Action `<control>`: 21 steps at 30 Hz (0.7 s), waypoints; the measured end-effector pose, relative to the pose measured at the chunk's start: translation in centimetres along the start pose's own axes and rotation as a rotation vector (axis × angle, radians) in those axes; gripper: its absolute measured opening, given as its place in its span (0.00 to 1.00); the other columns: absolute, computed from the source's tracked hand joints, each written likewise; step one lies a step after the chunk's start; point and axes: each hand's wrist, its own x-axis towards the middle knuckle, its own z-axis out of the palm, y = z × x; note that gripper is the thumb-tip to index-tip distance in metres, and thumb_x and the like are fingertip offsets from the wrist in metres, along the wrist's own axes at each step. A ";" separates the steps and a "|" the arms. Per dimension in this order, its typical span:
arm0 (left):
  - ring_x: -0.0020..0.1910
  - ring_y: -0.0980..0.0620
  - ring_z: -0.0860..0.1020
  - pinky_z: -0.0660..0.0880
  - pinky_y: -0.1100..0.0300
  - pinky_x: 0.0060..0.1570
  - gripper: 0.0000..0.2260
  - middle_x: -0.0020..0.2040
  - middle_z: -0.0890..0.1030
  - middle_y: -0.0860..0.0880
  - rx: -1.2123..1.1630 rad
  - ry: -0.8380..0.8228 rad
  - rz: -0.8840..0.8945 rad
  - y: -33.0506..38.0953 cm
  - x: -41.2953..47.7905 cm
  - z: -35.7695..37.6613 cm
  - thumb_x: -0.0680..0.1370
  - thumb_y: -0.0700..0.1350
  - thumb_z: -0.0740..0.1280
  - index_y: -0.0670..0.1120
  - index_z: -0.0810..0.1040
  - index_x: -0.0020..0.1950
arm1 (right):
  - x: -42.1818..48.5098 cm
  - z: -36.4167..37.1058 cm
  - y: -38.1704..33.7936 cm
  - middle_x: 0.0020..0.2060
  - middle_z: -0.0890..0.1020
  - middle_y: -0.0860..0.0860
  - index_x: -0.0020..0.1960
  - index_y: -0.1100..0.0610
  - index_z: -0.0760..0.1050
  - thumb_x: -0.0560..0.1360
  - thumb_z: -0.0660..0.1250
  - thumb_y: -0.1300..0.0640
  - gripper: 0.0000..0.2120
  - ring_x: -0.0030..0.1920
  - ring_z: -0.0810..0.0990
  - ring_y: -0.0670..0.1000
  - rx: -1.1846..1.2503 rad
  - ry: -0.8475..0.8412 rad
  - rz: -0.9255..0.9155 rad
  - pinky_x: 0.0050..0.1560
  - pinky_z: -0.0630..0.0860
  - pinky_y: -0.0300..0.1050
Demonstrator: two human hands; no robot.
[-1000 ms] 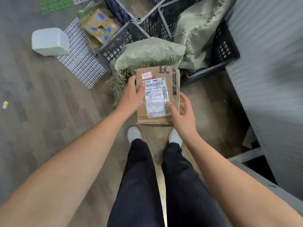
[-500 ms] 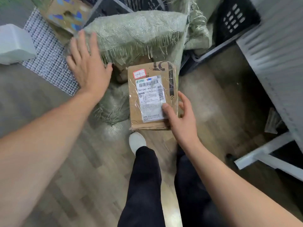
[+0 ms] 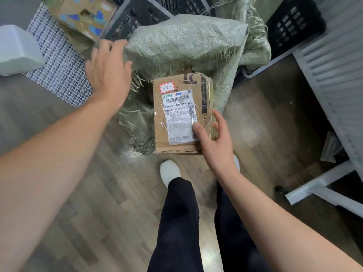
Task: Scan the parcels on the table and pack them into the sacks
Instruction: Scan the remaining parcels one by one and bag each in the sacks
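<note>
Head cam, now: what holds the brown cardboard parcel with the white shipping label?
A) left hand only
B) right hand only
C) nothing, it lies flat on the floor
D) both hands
B: the right hand grips the brown cardboard parcel, thumb on its label, while the left hand is apart from it, over by the green woven sack.

Taped brown cardboard parcel [image 3: 181, 114], label up, before frayed green woven sack [image 3: 186, 42]
</note>
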 end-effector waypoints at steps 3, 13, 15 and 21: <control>0.62 0.39 0.75 0.70 0.42 0.58 0.17 0.62 0.78 0.44 -0.049 0.007 -0.005 -0.1 0.6 -0.2 0.81 0.44 0.64 0.51 0.72 0.70 | 0.3 0.7 -0.3 0.68 0.75 0.39 0.75 0.40 0.64 0.74 0.70 0.39 0.32 0.67 0.71 0.37 -0.014 -0.002 0.008 0.69 0.72 0.51; 0.58 0.46 0.74 0.66 0.57 0.54 0.16 0.58 0.79 0.45 -0.226 0.237 -0.004 -1.6 5.1 -4.1 0.79 0.46 0.56 0.48 0.80 0.60 | 4.9 5.4 -6.8 0.74 0.70 0.47 0.77 0.50 0.62 0.77 0.68 0.43 0.32 0.72 0.67 0.45 -0.025 -0.045 -0.081 0.71 0.64 0.45; 0.57 0.48 0.75 0.66 0.58 0.54 0.16 0.57 0.80 0.46 -0.251 0.275 0.021 -2.3 5.5 -4.5 0.78 0.47 0.56 0.48 0.80 0.59 | 6.7 7.0 -9.2 0.75 0.68 0.48 0.78 0.50 0.61 0.78 0.67 0.43 0.32 0.74 0.65 0.48 0.006 -0.041 -0.114 0.72 0.63 0.46; 0.57 0.47 0.75 0.67 0.57 0.54 0.15 0.57 0.80 0.46 -0.278 0.193 0.033 -3.7 5.5 -3.4 0.79 0.49 0.57 0.48 0.79 0.60 | 10.1 8.7 -10.0 0.81 0.53 0.50 0.82 0.50 0.48 0.80 0.63 0.41 0.38 0.80 0.48 0.56 -0.117 -0.135 -0.065 0.79 0.48 0.61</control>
